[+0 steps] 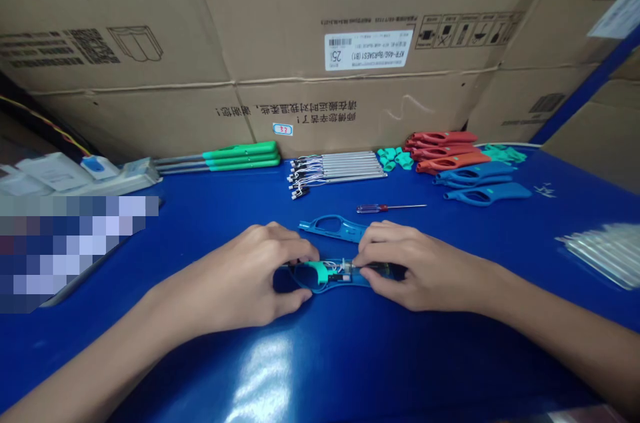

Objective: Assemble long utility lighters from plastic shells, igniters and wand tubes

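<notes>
One half of a blue lighter casing (326,289) lies in front of me with its inside facing up. A green trigger (316,271), thin wires and a small black part (340,278) sit in it. My left hand (260,276) grips its left end between thumb and fingers, by the trigger loop. At the right end, my right hand (400,264) pinches the casing near a small whitish part (347,266); what lies under those fingers is partly hidden. Just behind, another blue casing half (335,227) rests on the table, its right end covered by my right hand.
Along the back lie green lighters (245,156), metal tubes with wires (350,166), green triggers (395,158), red casings (445,149) and blue casings (487,193). A screwdriver (385,208) lies mid-table. Clear sticks (607,253) are at right, a power strip (130,176) at left, cardboard (280,63) behind.
</notes>
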A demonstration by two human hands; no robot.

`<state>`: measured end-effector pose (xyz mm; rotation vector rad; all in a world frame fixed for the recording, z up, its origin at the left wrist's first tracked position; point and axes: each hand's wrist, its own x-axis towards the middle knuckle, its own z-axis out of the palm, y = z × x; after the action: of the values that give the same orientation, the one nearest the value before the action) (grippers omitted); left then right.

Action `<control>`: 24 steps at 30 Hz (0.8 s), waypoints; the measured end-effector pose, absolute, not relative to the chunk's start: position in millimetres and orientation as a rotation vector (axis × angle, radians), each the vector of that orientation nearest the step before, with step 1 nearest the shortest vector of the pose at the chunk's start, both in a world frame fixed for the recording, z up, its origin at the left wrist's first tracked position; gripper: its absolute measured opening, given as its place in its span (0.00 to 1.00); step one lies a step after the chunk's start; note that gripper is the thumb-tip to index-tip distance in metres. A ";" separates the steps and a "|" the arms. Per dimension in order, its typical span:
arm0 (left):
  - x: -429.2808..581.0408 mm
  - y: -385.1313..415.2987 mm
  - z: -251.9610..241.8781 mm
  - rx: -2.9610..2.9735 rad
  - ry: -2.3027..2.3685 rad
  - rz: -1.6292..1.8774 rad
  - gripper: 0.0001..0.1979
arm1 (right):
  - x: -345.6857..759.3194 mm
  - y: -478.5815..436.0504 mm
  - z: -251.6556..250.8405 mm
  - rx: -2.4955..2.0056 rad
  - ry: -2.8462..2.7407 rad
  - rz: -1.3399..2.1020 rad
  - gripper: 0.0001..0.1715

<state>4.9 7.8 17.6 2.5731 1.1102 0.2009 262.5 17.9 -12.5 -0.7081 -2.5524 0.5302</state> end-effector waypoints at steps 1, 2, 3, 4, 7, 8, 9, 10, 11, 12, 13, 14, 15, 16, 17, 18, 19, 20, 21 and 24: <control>4.9 7.4 18.0 2.577 1.109 0.195 0.11 | 262.3 18.0 -12.7 -0.708 -2.552 0.530 0.09; 4.7 7.1 18.2 2.579 1.111 0.189 0.11 | 262.2 17.9 -12.9 -0.711 -2.552 0.531 0.09; 4.4 6.9 18.2 2.577 1.116 0.183 0.11 | 262.1 17.9 -13.1 -0.712 -2.551 0.531 0.09; 4.0 6.8 18.1 2.574 1.124 0.179 0.11 | 262.1 17.7 -13.2 -0.715 -2.552 0.530 0.09; 3.7 7.1 17.5 2.554 1.147 0.179 0.12 | 262.5 17.3 -13.6 -0.715 -2.555 0.525 0.09; 4.0 7.3 17.4 2.550 1.145 0.182 0.12 | 262.7 17.2 -13.6 -0.716 -2.555 0.525 0.09; 4.4 7.6 17.3 2.549 1.138 0.186 0.12 | 262.7 17.2 -13.6 -0.718 -2.555 0.526 0.10; 4.9 7.8 17.4 2.551 1.132 0.195 0.12 | 262.7 17.2 -13.5 -0.718 -2.555 0.527 0.09; 5.3 8.0 17.5 2.555 1.126 0.203 0.12 | 262.6 17.3 -13.4 -0.717 -2.556 0.528 0.09; 5.7 8.1 17.6 2.561 1.121 0.211 0.12 | 262.5 17.4 -13.2 -0.716 -2.556 0.526 0.09; 5.9 8.2 17.8 2.566 1.119 0.215 0.12 | 262.4 17.4 -13.1 -0.715 -2.557 0.524 0.09; 5.9 8.2 17.9 2.571 1.115 0.216 0.11 | 262.4 17.4 -12.9 -0.712 -2.559 0.521 0.09; 5.8 8.3 18.0 2.575 1.114 0.216 0.11 | 262.4 17.4 -12.9 -0.711 -2.558 0.517 0.09; 5.6 8.4 18.0 2.578 1.113 0.215 0.11 | 262.4 17.3 -12.9 -0.713 -2.557 0.513 0.09; 5.4 8.5 18.0 2.581 1.112 0.216 0.11 | 262.4 17.3 -13.0 -0.714 -2.556 0.511 0.10; 5.2 8.7 18.0 2.587 1.112 0.218 0.11 | 262.5 17.3 -13.2 -0.714 -2.556 0.509 0.09; 5.1 9.0 18.1 2.591 1.115 0.218 0.11 | 262.6 17.3 -13.5 -0.714 -2.557 0.508 0.09; 5.1 9.2 18.1 2.596 1.119 0.219 0.11 | 262.6 17.3 -13.8 -0.714 -2.558 0.506 0.09; 5.1 9.4 18.1 2.600 1.122 0.219 0.11 | 262.6 17.4 -14.0 -0.714 -2.559 0.505 0.09; 5.3 9.8 18.1 2.608 1.130 0.215 0.11 | 262.2 17.8 -14.2 -0.716 -2.560 0.501 0.09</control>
<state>5.3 9.8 18.1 2.6083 1.1297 0.2150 262.2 17.8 -14.2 -0.7164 -2.5596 0.5006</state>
